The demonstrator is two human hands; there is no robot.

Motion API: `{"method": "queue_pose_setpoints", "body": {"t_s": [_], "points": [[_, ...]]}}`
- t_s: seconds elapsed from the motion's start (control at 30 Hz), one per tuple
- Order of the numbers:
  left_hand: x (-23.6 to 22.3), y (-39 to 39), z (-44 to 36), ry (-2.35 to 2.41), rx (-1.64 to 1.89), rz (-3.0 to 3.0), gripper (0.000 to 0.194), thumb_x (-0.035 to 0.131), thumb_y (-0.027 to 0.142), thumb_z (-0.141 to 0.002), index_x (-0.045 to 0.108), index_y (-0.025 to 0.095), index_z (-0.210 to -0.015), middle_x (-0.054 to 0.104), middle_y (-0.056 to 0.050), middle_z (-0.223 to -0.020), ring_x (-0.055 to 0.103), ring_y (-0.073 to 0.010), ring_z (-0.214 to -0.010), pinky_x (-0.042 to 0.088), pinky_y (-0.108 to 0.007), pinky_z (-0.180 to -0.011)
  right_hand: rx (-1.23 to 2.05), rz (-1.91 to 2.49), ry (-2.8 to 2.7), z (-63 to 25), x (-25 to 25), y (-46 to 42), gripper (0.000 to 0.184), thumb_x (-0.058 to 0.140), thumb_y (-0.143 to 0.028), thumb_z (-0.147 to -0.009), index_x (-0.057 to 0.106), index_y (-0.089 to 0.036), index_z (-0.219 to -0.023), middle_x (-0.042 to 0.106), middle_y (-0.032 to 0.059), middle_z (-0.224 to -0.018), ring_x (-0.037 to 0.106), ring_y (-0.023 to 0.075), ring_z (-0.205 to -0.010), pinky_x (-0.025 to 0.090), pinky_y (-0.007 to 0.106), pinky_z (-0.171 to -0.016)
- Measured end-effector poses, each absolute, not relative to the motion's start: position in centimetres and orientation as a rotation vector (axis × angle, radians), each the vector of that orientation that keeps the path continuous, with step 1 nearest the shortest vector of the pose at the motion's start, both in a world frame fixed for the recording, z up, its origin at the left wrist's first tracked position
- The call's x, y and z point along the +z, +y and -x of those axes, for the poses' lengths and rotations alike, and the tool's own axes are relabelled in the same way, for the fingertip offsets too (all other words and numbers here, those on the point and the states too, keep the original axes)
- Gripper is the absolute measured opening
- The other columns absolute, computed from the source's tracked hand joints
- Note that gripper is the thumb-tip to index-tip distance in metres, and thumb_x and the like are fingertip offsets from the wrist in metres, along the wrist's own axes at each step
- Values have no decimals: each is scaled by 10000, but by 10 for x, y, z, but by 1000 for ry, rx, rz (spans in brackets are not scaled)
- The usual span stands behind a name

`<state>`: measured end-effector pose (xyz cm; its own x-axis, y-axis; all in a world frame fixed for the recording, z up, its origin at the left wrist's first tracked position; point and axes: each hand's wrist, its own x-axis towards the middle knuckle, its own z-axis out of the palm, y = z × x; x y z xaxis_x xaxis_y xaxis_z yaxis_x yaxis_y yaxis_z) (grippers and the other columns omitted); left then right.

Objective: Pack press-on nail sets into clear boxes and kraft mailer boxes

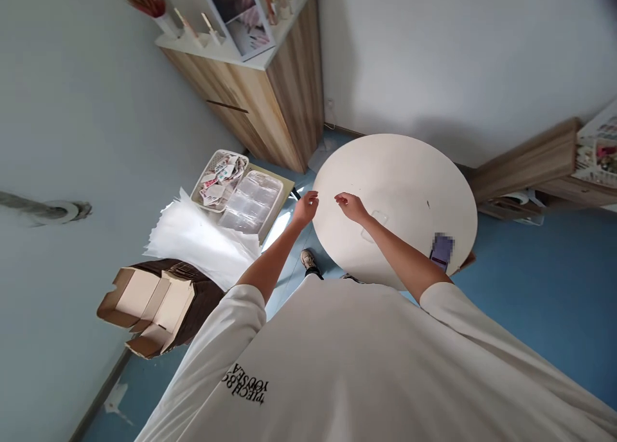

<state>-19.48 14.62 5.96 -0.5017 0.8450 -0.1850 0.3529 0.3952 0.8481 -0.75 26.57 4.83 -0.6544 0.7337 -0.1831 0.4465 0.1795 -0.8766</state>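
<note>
My left hand [306,207] hovers at the left edge of the round white table [409,172], its fingers curled loosely together with nothing visible in them. Just to its right, my right hand [350,205] is held above the tabletop, the fingertips drawn into a pinch; whatever they hold is too small to make out. A faint clear piece [375,220] lies on the table by my right wrist. Both arms come out of white sleeves.
A clear plastic tray [253,202] and a basket of small packets [219,178] sit on a low stand at left, beside white sheets [202,236] and folded cardboard boxes [154,304]. A wooden cabinet [270,101] stands behind. A purple object [441,252] lies near the table's right edge.
</note>
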Motion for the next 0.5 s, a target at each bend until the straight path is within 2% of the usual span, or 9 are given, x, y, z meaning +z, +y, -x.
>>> {"method": "queue_pose_setpoints", "body": {"t_s": [0.23, 0.4, 0.5], "points": [[76, 106, 321, 2240, 1041, -1021, 295, 584, 206, -969, 740, 200, -1219, 790, -111, -1224, 747, -252, -1141, 551, -369, -1049, 1479, 935, -2313, 161, 63, 229, 202, 605, -192, -957, 772, -224, -1066, 809, 53, -1109, 743, 214, -1035, 570, 368, -1007], [67, 65, 422, 2494, 945, -871, 278, 599, 269, -996, 752, 184, -1212, 779, -147, -1224, 740, -283, -1099, 531, -385, -1023, 1442, 833, -2437, 258, 58, 206, 265, 563, -169, -959, 794, -224, -1076, 810, 51, -1114, 740, 221, -1026, 572, 382, -1021], [52, 43, 467, 2647, 868, -714, 287, 587, 288, -1004, 755, 205, -1221, 767, -154, -1237, 713, -310, -1149, 504, -419, -1047, 1474, 766, -2492, 303, 54, 194, 282, 559, -151, -956, 796, -228, -1090, 808, 49, -1135, 738, 209, -1041, 575, 372, -1022]]}}
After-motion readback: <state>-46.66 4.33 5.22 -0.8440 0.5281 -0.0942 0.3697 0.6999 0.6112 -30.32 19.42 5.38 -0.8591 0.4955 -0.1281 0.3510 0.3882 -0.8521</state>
